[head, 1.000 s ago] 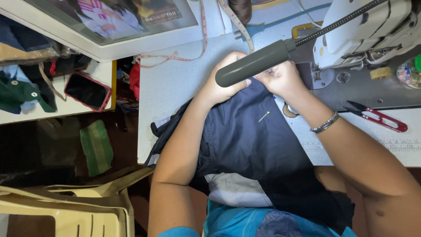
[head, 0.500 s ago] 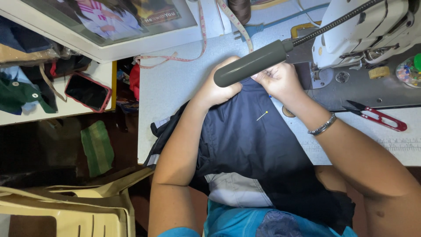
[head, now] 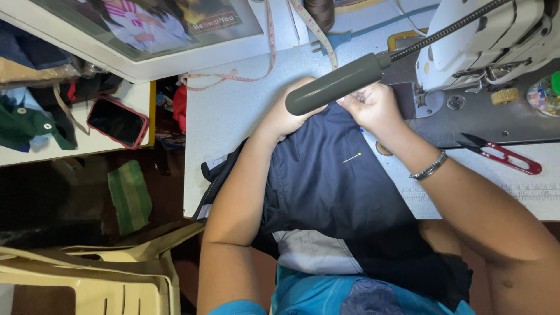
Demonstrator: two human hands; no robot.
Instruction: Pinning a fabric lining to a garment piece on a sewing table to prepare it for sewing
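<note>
**Under the lamp head: a loose pin and hidden fingers**

On the white sewing table (head: 233,116) lies the dark navy garment (head: 326,192), its far edge pinched between both hands just beside the sewing machine (head: 496,41). The left hand (head: 289,111) and right hand (head: 370,105) sit close together, each closed on the cloth edge, though the grey lamp head (head: 335,84) hides part of the fingers, so the exact grip cannot be told. A pin (head: 352,157) stands in the fabric near the right wrist; a sliding forearm could likely catch it. The lamp's shade could also mask a crooked fold. Red thread snips (head: 504,154) lie well apart, a measuring tape (head: 274,52) beyond.
</note>
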